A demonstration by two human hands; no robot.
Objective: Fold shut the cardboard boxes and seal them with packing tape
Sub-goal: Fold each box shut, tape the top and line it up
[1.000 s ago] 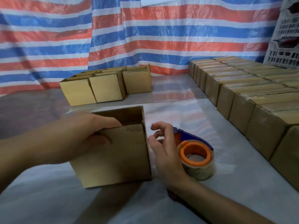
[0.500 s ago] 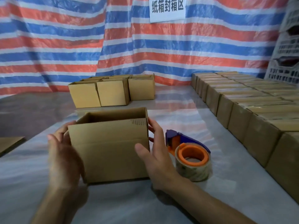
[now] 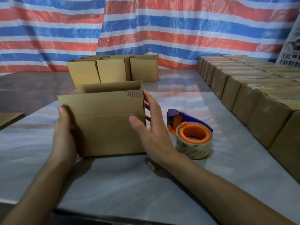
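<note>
On the table [image 3: 211, 184], mid-front: open box [image 3: 105, 127], flaps upright, unsealed. Hold: left hand [image 3: 65, 135] has its thumb flat on the front face, fingers hidden behind the left wall (grip: cannot tell); right hand [image 3: 154, 135] has fingers [image 3: 150, 101] straight, released, against the right wall. Risks: an uneven squeeze skews the light box, so the flaps meet crooked; the right wrist, near the tape dispenser [image 3: 193, 135], could knock it away.

A packing workshop: taped brown cardboard boxes [image 3: 240, 95] are lining the right edge of the pale tabletop [image 3: 129, 184], and a red-white-blue striped plastic tarpaulin [image 3: 178, 30] is hanging behind.
</note>
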